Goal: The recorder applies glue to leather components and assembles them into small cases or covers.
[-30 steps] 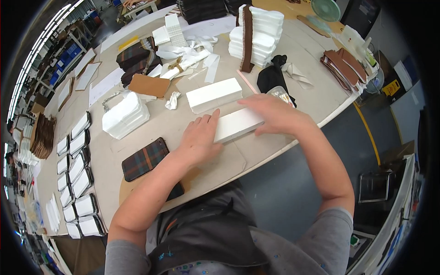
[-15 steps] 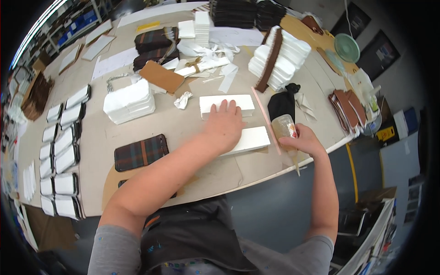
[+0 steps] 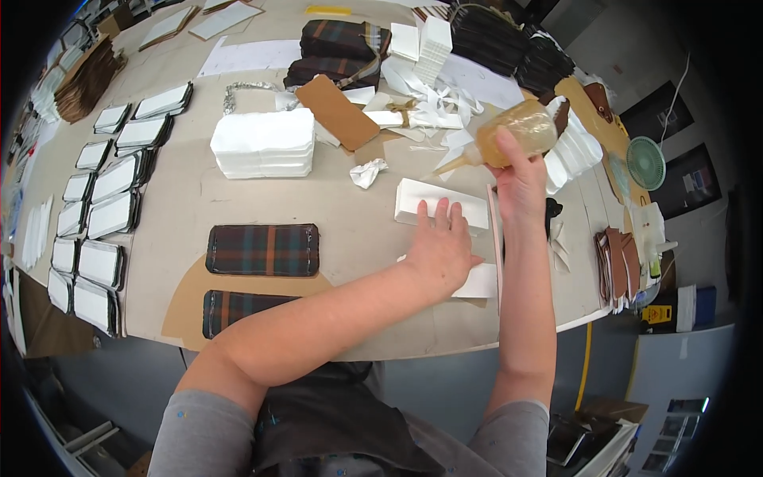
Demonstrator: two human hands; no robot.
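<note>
Right hand (image 3: 520, 184) clamped round amber squeeze bottle (image 3: 526, 126), upper right of frame, nozzle (image 3: 455, 164) tilted down-left. Left hand (image 3: 439, 256), fingers apart, over long white block (image 3: 433, 191), right of centre.

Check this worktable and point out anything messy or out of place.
A crumpled white scrap lies loose on the table, and white strips lie tangled beyond it; both look untidy against the neat white stack. No spill shows below the tilted bottle in the right hand.
</note>
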